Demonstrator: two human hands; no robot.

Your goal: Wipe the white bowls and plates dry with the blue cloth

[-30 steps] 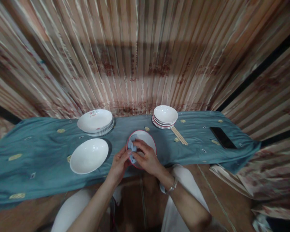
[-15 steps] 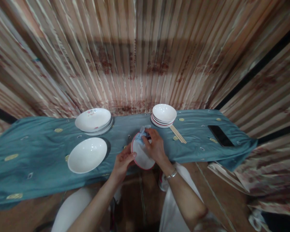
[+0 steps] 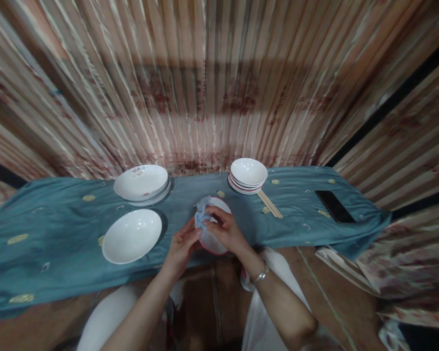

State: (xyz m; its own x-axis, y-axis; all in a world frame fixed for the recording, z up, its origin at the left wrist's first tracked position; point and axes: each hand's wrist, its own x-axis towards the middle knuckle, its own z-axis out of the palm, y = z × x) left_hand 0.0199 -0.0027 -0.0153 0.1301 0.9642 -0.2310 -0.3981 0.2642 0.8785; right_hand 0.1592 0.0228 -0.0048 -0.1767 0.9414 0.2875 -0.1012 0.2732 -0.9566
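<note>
A white bowl with a red rim (image 3: 215, 244) is held tilted above the front edge of the table. My left hand (image 3: 183, 243) grips its left side, thumb near the rim. Pinched in my right hand (image 3: 225, 230) is a crumpled light-blue cloth (image 3: 202, 214), pressed against the bowl's left rim. Back to the right stands a stack of small bowls (image 3: 248, 174), some with red rims, beside several wooden chopsticks (image 3: 270, 204). A single large white bowl (image 3: 132, 237) rests left of my left hand.
Behind the large bowl is a stack of white plates (image 3: 142, 183) with a floral pattern. A black phone (image 3: 334, 206) lies toward the right end of the table's teal cloth (image 3: 69, 229). Striped curtains (image 3: 212, 97) hang close behind the table.
My right hand has moved the blue cloth leftward along the rim, from the far side to the left side. The held bowl has turned slightly; the dishes on the table stay put.
</note>
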